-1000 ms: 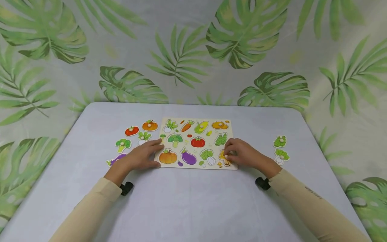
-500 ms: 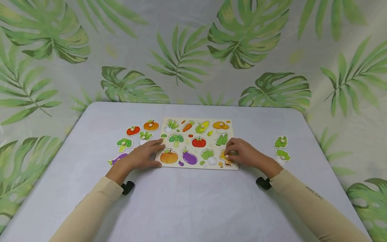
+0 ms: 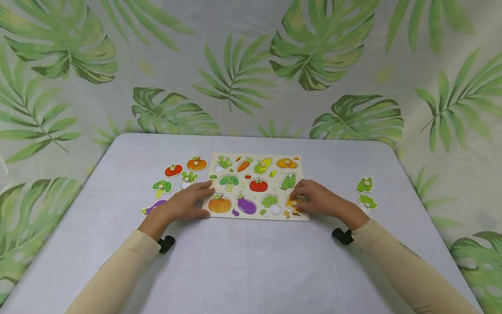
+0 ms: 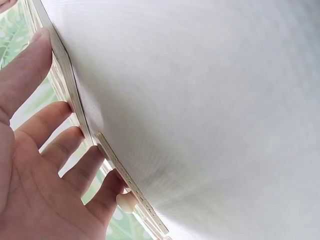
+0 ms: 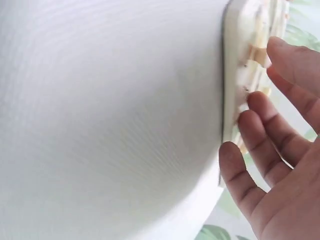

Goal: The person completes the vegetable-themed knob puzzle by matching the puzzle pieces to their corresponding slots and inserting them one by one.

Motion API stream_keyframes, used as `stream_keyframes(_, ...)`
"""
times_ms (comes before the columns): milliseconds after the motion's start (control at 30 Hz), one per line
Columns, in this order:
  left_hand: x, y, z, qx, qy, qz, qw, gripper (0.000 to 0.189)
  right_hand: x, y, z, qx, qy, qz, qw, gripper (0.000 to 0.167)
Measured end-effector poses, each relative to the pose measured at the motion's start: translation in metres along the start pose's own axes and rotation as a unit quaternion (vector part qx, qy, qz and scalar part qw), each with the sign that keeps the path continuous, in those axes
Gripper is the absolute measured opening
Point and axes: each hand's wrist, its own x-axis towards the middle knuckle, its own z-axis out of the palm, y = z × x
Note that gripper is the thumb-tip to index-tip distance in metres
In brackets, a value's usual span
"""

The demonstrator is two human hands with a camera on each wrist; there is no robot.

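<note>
A wooden vegetable puzzle board [image 3: 274,185] lies flat mid-table. My left hand [image 3: 186,203] rests at its left edge, fingers spread, thumb at the near corner; in the left wrist view the fingertips [image 4: 75,131] touch the edge. At the board's near right corner my right hand [image 3: 319,199] pinches the knob of a mushroom puzzle piece [image 3: 296,212], which overlaps its printed place. The right wrist view shows a pale knob [image 5: 258,56] by thumb and index finger. Corn [image 3: 262,165] and potato [image 3: 287,163] pieces with knobs sit in the board's back row.
Left of the board lie pumpkin [image 3: 197,163], tomato [image 3: 174,170], turnip [image 3: 189,176], broccoli [image 3: 161,186] and eggplant [image 3: 153,206] pieces, the last two close by my left forearm. Asparagus [image 3: 364,184] and bok choy [image 3: 367,201] pieces lie right. A leaf-patterned cloth [image 3: 243,65] hangs behind.
</note>
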Motion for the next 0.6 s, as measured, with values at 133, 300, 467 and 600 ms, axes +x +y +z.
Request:
stream_keyframes(133, 0.0, 0.0, 0.001, 0.0, 0.0, 0.0, 1.0, 0.073, -0.006, -0.002, -0.006, 0.007, -0.001, -0.002, 1.0, 0.018)
stream_keyframes(300, -0.001, 0.002, 0.0, 0.0, -0.002, 0.0, 1.0, 0.073, -0.015, 0.002, -0.014, 0.012, 0.012, 0.011, 0.9998, 0.019)
stream_keyframes(467, -0.001, 0.002, -0.001, 0.0, -0.001, 0.004, 1.0, 0.074, -0.023, 0.012, -0.028, 0.005, 0.036, 0.024, 0.9991, 0.022)
stream_keyframes(600, -0.002, 0.002, -0.002, -0.002, -0.001, 0.003, 1.0, 0.074, -0.029, 0.022, -0.042, -0.007, 0.052, 0.038, 0.9979, 0.024)
